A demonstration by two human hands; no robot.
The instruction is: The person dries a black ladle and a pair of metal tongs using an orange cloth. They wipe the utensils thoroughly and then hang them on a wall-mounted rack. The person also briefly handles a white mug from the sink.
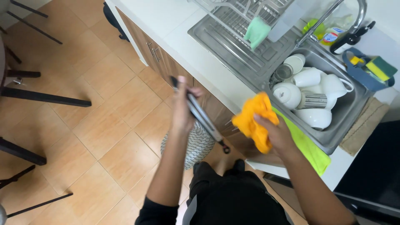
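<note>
Sink (pixel 250 54), upper right of frame, full of white cups. Centre: right hand (pixel 277 135) bunches a soft, light orange cloth (pixel 254 121); left hand (pixel 182 109) closes round stiff, slippery metal tongs (pixel 203 118), gripped near the upper end

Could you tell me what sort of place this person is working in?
Most likely a home kitchen. A steel sink set in a white counter is full of white cups and bowls, with a dish rack beside it, a faucet above and sponges nearby.
</note>
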